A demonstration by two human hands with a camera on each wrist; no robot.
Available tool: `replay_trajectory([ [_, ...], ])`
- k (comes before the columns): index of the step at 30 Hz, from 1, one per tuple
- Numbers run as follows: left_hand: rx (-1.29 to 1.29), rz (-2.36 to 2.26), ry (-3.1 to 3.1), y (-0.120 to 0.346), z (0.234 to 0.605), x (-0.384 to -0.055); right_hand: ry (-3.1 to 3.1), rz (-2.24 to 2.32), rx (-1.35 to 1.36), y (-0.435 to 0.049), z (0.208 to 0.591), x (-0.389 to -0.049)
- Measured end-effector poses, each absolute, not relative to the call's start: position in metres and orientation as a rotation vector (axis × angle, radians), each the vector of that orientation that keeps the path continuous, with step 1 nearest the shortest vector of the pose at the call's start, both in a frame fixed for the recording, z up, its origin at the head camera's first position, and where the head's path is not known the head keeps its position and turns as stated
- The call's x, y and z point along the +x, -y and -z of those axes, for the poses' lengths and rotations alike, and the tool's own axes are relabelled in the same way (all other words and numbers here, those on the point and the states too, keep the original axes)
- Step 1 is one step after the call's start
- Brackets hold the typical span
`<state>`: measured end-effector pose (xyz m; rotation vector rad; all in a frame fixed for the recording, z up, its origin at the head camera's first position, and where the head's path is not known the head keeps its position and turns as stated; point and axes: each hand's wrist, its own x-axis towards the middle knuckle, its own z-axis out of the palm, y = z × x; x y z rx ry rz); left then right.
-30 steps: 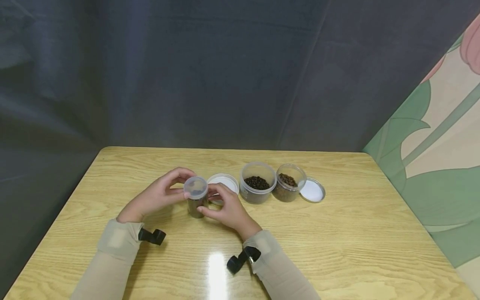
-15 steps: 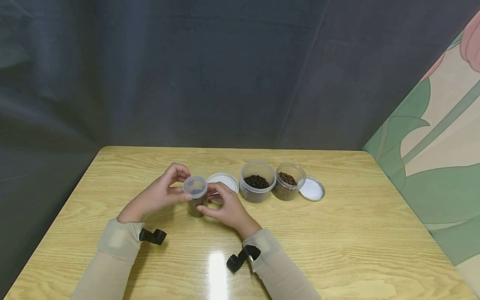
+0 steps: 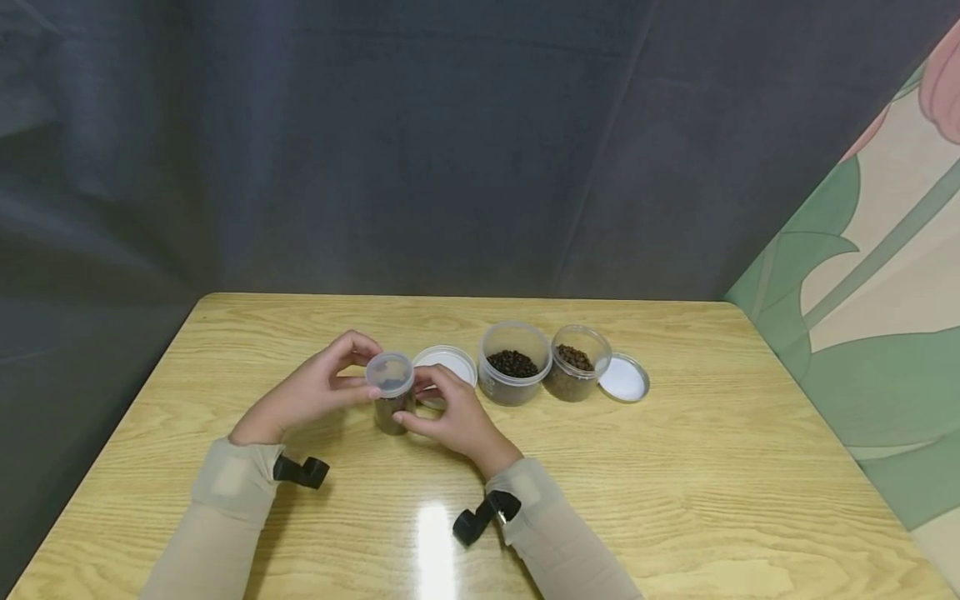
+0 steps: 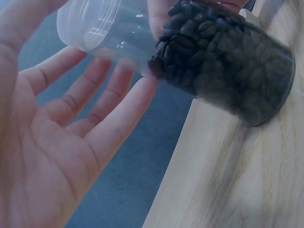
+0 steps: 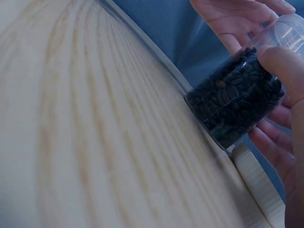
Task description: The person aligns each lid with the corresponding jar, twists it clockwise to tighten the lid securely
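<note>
Small clear jar (image 3: 391,398) of coffee beans stands on the tabletop (image 3: 675,467), left of centre, with a translucent lid (image 3: 390,372) on top. Left hand (image 3: 311,393) cups the lid from the left, fingertips and thumb curled round its rim. Right hand (image 3: 453,417) wraps the jar's body from the right, thumb across the front.

Head view: lays out the whole row. Just behind the right hand lies a loose white lid (image 3: 450,360), flat on the tabletop. Right of it, a wider open jar (image 3: 514,375) with dark beans, then a smaller open jar (image 3: 576,375) with browner contents, touching or nearly so. A second loose lid (image 3: 624,380) lies just right of that one. Black straps show at both wrists.

Left wrist view: close on the small clear jar (image 4: 223,61), beans filling roughly the lower two-thirds, empty clear band under the lid (image 4: 88,23). Left hand's fingers (image 4: 95,104) lie fairly straight behind the lid end; the rim grip seen from the head is not plain here.

Right wrist view: jar base (image 5: 213,128) sits flat on the wood grain. Right thumb (image 5: 280,71) presses the jar's upper wall, other fingers (image 5: 273,147) curl behind it. Left hand (image 5: 232,19) visible beyond.
</note>
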<state>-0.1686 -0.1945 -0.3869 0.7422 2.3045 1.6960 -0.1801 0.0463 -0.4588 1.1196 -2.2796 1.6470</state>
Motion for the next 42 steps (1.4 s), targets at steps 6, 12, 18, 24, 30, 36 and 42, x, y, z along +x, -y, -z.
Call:
replay_trajectory([
  [6, 0.789, -1.665, -2.304, 0.2001, 0.3877, -0.1695, 2.291, -1.652, 1.115, -0.0465, 0.4584, -0.1798],
  [12, 0.863, -1.634, -2.321, 0.2043, 0.3893, -0.1699, 2.304, -1.645, 1.114, -0.0467, 0.4582, -0.1792],
  [18, 0.831, -1.664, -2.319, 0.2019, 0.3894, -0.1712, 2.298, -1.643, 1.117, -0.0466, 0.457, -0.1787],
  [24, 0.8, -1.678, -2.328, 0.1983, 0.3897, -0.1719, 2.292, -1.65, 1.119, -0.0465, 0.4572, -0.1791],
  [30, 0.804, -1.684, -2.331, 0.1975, 0.3897, -0.1716, 2.29, -1.638, 1.126, -0.0462, 0.4596, -0.1804],
  [36, 0.819, -1.682, -2.319, 0.1989, 0.3899, -0.1716, 2.284, -1.635, 1.126, -0.0465, 0.4593, -0.1803],
  [42, 0.839, -1.675, -2.319, 0.1998, 0.3904, -0.1721, 2.287, -1.637, 1.117, -0.0464, 0.4586, -0.1804],
])
